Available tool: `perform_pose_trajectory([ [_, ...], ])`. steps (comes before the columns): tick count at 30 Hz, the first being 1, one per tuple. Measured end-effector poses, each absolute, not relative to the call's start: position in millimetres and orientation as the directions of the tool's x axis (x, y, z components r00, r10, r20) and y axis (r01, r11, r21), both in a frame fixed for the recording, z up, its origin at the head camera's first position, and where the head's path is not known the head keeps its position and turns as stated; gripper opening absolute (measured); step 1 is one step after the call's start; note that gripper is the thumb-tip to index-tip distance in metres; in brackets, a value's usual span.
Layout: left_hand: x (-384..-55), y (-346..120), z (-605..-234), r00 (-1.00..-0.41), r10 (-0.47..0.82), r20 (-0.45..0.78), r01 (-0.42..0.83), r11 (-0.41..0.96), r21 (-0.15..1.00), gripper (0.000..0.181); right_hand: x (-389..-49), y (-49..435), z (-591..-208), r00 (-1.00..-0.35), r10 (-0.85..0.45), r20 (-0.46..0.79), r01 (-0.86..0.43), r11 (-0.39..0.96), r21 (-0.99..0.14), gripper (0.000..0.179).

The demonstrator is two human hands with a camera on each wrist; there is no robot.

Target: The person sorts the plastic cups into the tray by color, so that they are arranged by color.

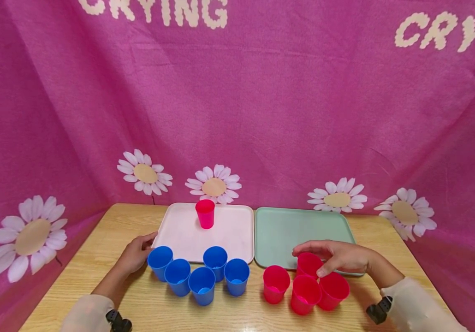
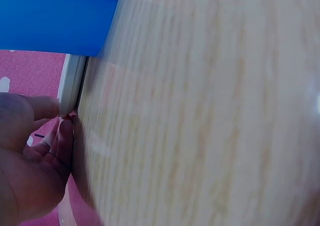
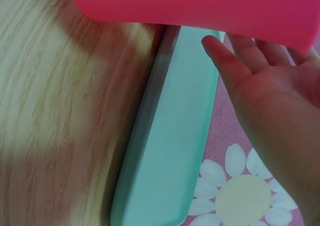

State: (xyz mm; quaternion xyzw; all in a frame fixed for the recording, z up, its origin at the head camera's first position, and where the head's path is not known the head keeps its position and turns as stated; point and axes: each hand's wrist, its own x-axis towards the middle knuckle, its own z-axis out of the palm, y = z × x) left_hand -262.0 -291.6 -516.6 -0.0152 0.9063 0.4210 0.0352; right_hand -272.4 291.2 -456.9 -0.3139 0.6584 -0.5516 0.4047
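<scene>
In the head view my left hand (image 1: 137, 252) rests at the left edge of the white tray (image 1: 232, 237), its thumb by the tray's corner in the left wrist view. Beside it stands the leftmost blue cup (image 1: 160, 261). My right hand (image 1: 345, 256) is spread around the rear red cup (image 1: 309, 263), thumb on the near side and fingers reaching behind. Three more red cups stand close by: a left one (image 1: 276, 286), a front one (image 1: 305, 296) and a right one (image 1: 334, 291). In the right wrist view a red cup (image 3: 200, 3) hides part of the fingers.
One red cup (image 1: 205, 214) stands upright on the white tray, near its back edge. The green tray (image 1: 291, 230) lies right of the white one. Several blue cups (image 1: 202, 287) stand in front of the white tray on the wooden table (image 1: 138, 313). A pink cloth (image 1: 237, 115) hangs behind.
</scene>
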Motion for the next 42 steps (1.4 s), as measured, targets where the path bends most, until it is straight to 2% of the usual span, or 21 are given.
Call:
perform_pose_trajectory([
  [7, -262, -292, -517, -0.998, 0.006, -0.059, -0.042, 0.647, 0.761, 0.059, -270, 290, -458, -0.445, -0.871, -0.211, 0.112, 0.179, -0.977, 0.063],
  [14, -261, -290, -516, -0.997, 0.001, -0.073, -0.055, 0.642, 0.764, 0.059, -268, 290, -458, -0.452, -0.862, -0.227, 0.119, 0.194, -0.974, 0.063],
  [19, -261, -290, -516, -0.997, 0.003, -0.071, -0.053, 0.636, 0.770, 0.059, -268, 289, -459, -0.463, -0.860, -0.213, 0.075, 0.201, -0.977, 0.062],
  [29, -263, -292, -518, -1.000, 0.006, -0.026, -0.016, 0.634, 0.773, 0.058, -268, 288, -459, -0.516, -0.843, -0.154, -0.042, 0.204, -0.978, 0.062],
  [42, -263, -292, -519, -1.000, 0.016, -0.026, -0.010, 0.637, 0.771, 0.058, -274, 278, -442, -0.619, -0.766, -0.172, -0.073, 0.274, -0.959, 0.067],
])
